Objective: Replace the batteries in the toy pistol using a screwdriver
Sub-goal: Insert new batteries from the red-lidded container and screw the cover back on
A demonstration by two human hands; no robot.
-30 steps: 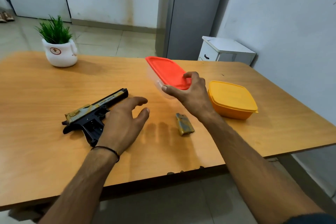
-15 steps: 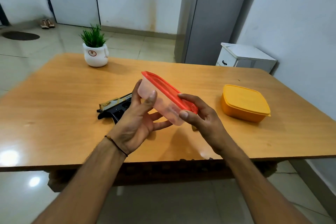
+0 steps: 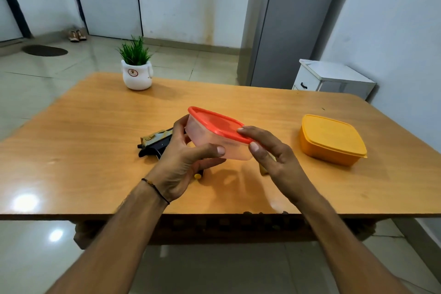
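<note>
Box (image 3: 210, 143) tilted above surface (image 3: 95, 126): left hand (image 3: 181, 162) grips its clear body, fingers (image 3: 253, 147) of right hand (image 3: 274, 157) pinch lid (image 3: 217, 124) at near corner. Pistol (image 3: 155, 142) lies just behind left hand, lengthwise left-right.

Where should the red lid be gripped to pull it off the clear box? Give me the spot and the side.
Take the red lid at its near right corner, coming from the right. Its rim overhangs the clear box as a lip, and the right hand pinches there, thumb below. The left hand braces the box from the left.
</note>
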